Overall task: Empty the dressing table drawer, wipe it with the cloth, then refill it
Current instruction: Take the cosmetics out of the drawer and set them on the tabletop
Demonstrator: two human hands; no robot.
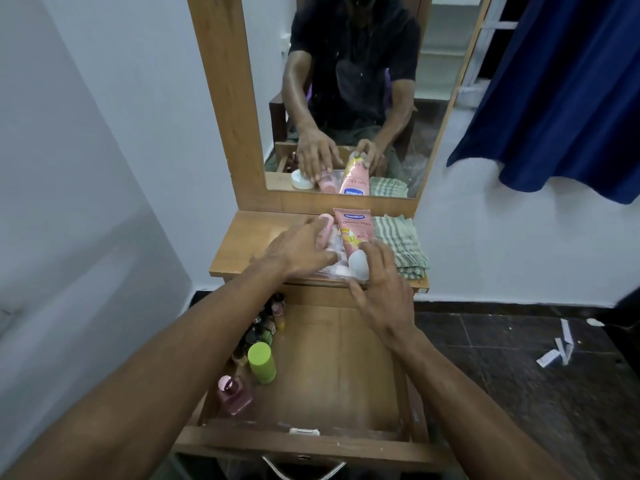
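Both hands are up on the dressing table top. The left hand lies spread, fingers loosely curled over a small pink bottle; whether it grips is unclear. The right hand is half-open, fingers against the white cap of a pink lotion tube. A striped cloth lies just beside the tube. Below, the drawer stands open, with a green bottle and a pink perfume bottle along its left side.

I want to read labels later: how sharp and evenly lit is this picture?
Head view: wide-angle bending bows the mirror frame and walls; the tube label is soft, only partly legible; both hands, left and right, slightly blurred; light dim and even, faint sheen on the tabletop.
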